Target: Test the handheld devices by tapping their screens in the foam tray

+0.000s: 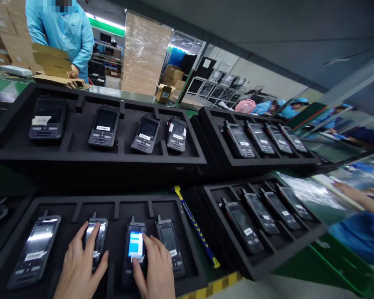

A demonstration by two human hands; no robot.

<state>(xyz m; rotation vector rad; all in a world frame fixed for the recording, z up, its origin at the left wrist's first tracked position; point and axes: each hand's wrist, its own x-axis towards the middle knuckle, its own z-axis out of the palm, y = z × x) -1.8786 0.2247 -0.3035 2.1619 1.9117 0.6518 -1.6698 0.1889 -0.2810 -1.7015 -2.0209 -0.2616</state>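
Handsets lie face up in the slots of a black foam tray (112,207) at the near edge of the counter (6,85), four in a row. The left hand (79,265) rests flat over the second handset (96,241) from the left, its fingers (92,236) spread apart and laid on the dark screen, gripping nothing. The right hand (156,270) sits over the lower part of the lit handset (134,249), third in the row; its thumb touches the area just below the bright blue-white screen while its fingers (151,243) lie loosely apart along the right edge of the device and reach toward the fourth handset (171,245) beside it. Neither hand is closed around a device; both devices remain seated in their slots. The first handset (34,251), at the far left of the tray, lies untouched, well apart from the left hand.

A blue-and-yellow tool (196,226) lies just right of this tray, between it and a second near tray (262,257) of handsets. Two more trays of handsets stand on a raised level behind. Beyond them a person in a light blue coat (62,33) stands by folded cardboard (54,66). At the right edge, another person's hand (358,197) and blue sleeve (361,234) show.
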